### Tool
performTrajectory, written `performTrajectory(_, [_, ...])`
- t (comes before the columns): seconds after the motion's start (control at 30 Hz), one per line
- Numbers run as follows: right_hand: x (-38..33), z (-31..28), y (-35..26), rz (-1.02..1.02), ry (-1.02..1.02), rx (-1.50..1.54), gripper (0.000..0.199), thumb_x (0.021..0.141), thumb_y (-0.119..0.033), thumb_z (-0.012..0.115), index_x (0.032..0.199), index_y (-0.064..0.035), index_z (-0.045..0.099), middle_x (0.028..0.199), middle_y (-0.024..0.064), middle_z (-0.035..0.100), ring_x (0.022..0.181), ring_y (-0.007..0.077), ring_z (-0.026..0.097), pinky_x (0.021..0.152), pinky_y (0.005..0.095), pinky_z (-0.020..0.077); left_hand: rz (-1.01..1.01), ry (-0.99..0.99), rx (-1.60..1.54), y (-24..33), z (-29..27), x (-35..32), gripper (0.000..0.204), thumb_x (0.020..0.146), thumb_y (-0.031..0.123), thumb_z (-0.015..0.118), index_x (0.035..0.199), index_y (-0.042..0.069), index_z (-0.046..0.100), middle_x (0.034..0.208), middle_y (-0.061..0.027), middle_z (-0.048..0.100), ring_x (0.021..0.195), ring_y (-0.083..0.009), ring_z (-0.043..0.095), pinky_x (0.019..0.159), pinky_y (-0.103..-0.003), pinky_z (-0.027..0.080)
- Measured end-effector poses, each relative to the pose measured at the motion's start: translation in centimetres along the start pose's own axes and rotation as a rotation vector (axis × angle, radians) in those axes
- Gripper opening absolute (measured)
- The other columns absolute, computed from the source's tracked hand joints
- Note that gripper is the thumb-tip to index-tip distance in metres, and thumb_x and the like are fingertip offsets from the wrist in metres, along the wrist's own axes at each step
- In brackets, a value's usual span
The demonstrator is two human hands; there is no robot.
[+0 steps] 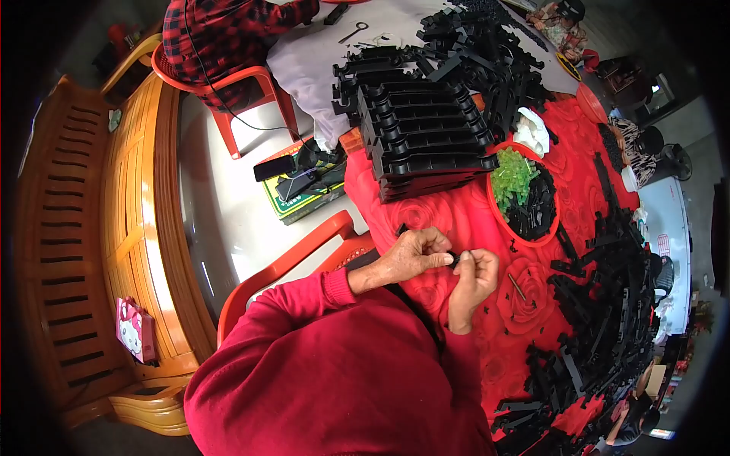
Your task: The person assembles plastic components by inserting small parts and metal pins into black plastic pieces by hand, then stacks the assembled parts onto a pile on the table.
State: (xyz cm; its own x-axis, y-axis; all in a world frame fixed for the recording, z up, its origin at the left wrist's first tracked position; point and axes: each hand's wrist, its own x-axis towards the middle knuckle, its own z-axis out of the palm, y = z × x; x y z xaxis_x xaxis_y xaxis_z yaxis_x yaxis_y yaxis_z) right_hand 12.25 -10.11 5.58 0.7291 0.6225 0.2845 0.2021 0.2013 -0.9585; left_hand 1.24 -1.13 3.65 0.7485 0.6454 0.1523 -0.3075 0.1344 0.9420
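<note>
Both my hands meet over the near edge of a table with a red rose-patterned cloth (pixel 498 319). Between the fingertips sits a small black part (pixel 455 259), mostly hidden by the fingers. My left hand (pixel 414 257) pinches it from the left, thumb against it. From the right, my right hand (pixel 473 283) grips it with thumb and bent fingers. Just beyond the hands stands a stack of long black plastic parts (pixel 426 129). To its right is a red basin (pixel 494 205) holding green translucent pieces (pixel 512 175) and small black pieces (pixel 536 209).
Heaps of black plastic strips (pixel 601 319) cover the table's right side; more black parts (pixel 487 61) pile up at the back. A thin rod (pixel 517 286) lies on the cloth. At left are a red chair (pixel 281 266), a wooden bench (pixel 137 228) and a person in a checked sleeve (pixel 228 34).
</note>
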Motion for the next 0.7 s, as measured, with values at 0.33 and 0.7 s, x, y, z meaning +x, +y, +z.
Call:
performTrajectory(0.33, [-1.9, -0.5, 1.2, -0.045, 0.039, -0.065, 0.013, 0.082, 0.002, 0.06, 0.091, -0.0031, 0.052, 0.079, -0.0008, 0.052, 0.064, 0.0036, 0.047, 0.054, 0.0175, 0.0394, -0.233, -0.09, -0.231, -0.6, 0.5, -1.1, 0.006, 0.083, 0.004, 0.064, 0.085, 0.0, 0.059, 0.078, -0.0033, 0.062, 0.065, -0.0084, 0.057, 0.06, -0.022, 0.049])
performTrajectory(0.7, [-1.9, -3.2, -0.5, 0.024, -0.296, 0.067, 0.012, 0.083, 0.001, 0.059, 0.094, 0.0008, 0.054, 0.079, 0.0042, 0.054, 0.064, 0.0082, 0.05, 0.059, 0.0199, 0.0423, -0.362, -0.147, -0.335, -0.7, -0.4, -1.5, 0.004, 0.085, 0.004, 0.06, 0.088, 0.002, 0.062, 0.075, -0.0034, 0.063, 0.062, -0.0089, 0.058, 0.058, -0.021, 0.049])
